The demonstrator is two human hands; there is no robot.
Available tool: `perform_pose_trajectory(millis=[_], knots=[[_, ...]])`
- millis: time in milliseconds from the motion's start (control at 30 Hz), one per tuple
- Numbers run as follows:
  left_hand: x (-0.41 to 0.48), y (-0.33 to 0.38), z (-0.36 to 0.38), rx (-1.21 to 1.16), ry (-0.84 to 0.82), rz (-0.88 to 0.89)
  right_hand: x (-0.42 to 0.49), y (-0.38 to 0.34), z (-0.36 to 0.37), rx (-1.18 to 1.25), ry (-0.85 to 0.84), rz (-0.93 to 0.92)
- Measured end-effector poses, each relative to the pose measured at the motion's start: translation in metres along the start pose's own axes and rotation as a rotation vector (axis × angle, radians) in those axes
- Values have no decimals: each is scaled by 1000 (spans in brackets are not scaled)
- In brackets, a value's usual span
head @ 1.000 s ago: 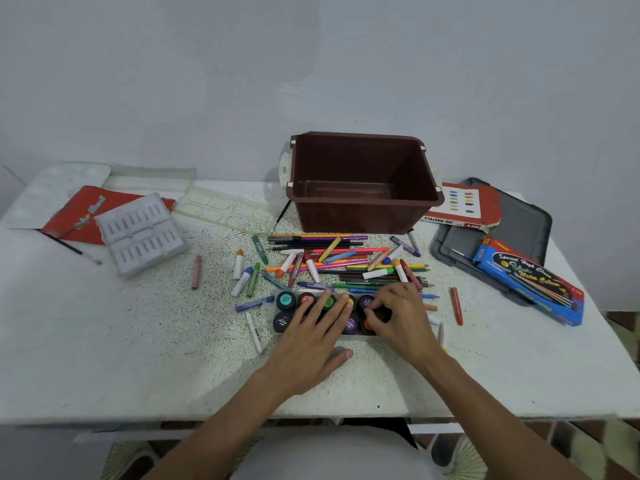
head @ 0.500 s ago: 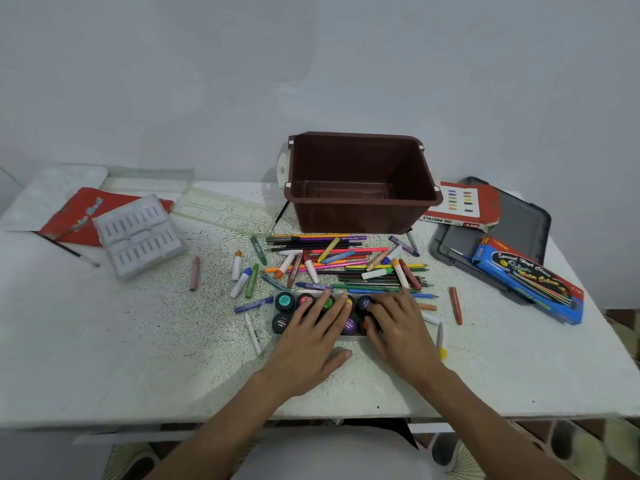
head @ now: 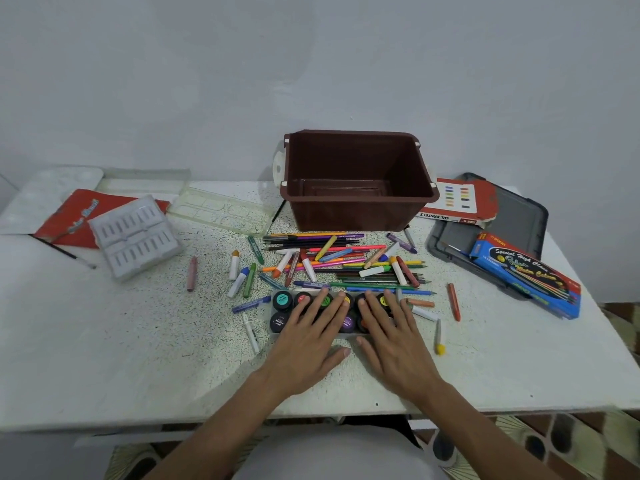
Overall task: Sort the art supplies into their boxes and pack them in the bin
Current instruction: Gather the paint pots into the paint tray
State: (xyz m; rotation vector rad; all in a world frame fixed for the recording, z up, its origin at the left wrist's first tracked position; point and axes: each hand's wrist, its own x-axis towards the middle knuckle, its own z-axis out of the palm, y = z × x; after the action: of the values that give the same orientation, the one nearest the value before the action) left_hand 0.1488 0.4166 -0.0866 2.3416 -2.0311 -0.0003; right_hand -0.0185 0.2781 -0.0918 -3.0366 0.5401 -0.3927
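My left hand (head: 308,344) and right hand (head: 394,344) lie side by side near my edge of the white speckled table (head: 104,358), palms down and wrists angled inward. Thumbs rest on the tabletop, almost meeting. On both hands the fingers are straight and spread, gripping nothing. They are laid flat over the set of small round black-lidded paint pots (head: 283,300). The set sits in two rows whose long axis runs left to right across the table, lids facing up. Two pots in each row show clear of my left fingers. Whether I am pressing down or only resting there, I cannot tell.

Just beyond my fingertips is the loose heap of coloured pencils and crayons (head: 349,265), most of the pencils also lying left to right, with stray crayons scattered on either side. Behind the heap stands the empty brown plastic bin (head: 356,209), upright and open.

To the right, a blue cardboard pencil box (head: 526,275) lies slantwise on a dark grey plastic lid (head: 519,220). A red-and-white oil pastels box (head: 457,199) overlaps the lid's far corner.

To the left lies a grey moulded plastic insert (head: 135,235), partly over a red cardboard box (head: 69,216).
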Motion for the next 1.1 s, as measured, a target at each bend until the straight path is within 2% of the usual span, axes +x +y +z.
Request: perform_pose_trajectory(millis=[233, 700, 1100], knots=[[0, -1, -2, -9, -12, -11, -1, 20, -17, 32, 213, 9], [0, -1, 2, -4, -9, -6, -4, 18, -24, 218, 215, 127], [0, -1, 1, -8, -18, -2, -8, 19, -23, 256, 201, 122]])
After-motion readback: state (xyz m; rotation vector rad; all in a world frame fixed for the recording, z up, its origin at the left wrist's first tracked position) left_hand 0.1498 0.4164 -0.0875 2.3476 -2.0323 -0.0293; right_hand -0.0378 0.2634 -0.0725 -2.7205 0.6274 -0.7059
